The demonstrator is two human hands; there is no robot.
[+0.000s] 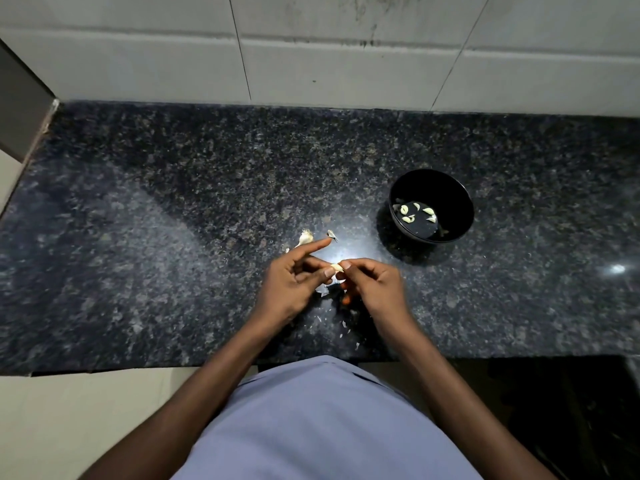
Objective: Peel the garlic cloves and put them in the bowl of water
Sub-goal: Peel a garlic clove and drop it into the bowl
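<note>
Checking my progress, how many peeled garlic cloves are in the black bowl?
About 5, floating close together in the water at the left side of the round black bowl. Reflections may hide more.

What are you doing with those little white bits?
A person is peeling garlic at a dark stone counter. Both hands meet over it: the left hand and the right hand pinch one garlic clove between their fingertips. Several peeled cloves already float in the black bowl of water to the right. A piece of garlic lies on the counter just beyond the hands, with scraps of skin under them.
</note>
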